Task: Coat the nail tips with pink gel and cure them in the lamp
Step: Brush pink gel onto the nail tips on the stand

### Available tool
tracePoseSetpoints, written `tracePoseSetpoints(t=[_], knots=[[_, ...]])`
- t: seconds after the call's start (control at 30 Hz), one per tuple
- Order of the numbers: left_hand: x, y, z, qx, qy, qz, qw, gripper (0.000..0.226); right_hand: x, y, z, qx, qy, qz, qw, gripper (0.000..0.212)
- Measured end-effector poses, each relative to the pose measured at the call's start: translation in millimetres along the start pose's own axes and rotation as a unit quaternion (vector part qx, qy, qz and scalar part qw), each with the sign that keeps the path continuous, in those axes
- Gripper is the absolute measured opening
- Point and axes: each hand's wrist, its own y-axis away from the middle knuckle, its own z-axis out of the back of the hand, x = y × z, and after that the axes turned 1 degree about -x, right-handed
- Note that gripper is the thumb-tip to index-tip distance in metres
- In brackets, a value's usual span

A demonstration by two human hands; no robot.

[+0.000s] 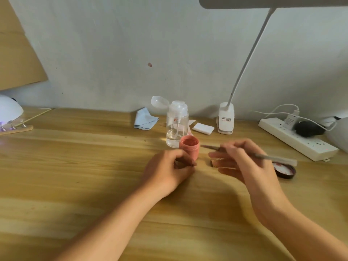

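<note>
An open jar of pink gel [189, 148] stands mid-table. My left hand [167, 170] rests beside it with curled fingers touching the jar's base; whether it grips the jar is unclear. My right hand [243, 161] pinches a thin brush [263, 156], its tip pointing left toward the jar. Under my right fingers a small cork piece [213, 162] is partly hidden. The jar's black lid [285, 170] lies to the right. At the far left sits the white curing lamp [9, 110], with a cork strip holding nail tips [13, 128] in front of it.
A clear pump bottle [177, 125] with its cap flipped open stands behind the jar. A blue cloth [145, 119], white pads [204, 128], a clip desk lamp [226, 117] and a power strip [297, 137] line the back of the wooden table [94, 166].
</note>
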Motion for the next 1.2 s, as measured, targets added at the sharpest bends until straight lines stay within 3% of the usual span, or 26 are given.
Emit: tracePoseSetpoints(t=[0.3, 0.53, 1.2], knots=[[0, 2, 1, 0.0, 0.003, 0.0, 1.0, 0.015, -14, 7, 3, 0.064, 0.028, -0.01, 0.998, 0.011], [1, 1, 0, 0.0, 0.0, 0.0, 1.0, 0.02, -16, 8, 3, 0.085, 0.061, 0.002, 0.994, 0.005], [0, 2, 1, 0.0, 0.011, -0.019, 1.0, 0.019, -16, 8, 2, 0.059, 0.07, 0.016, 0.996, 0.007]])
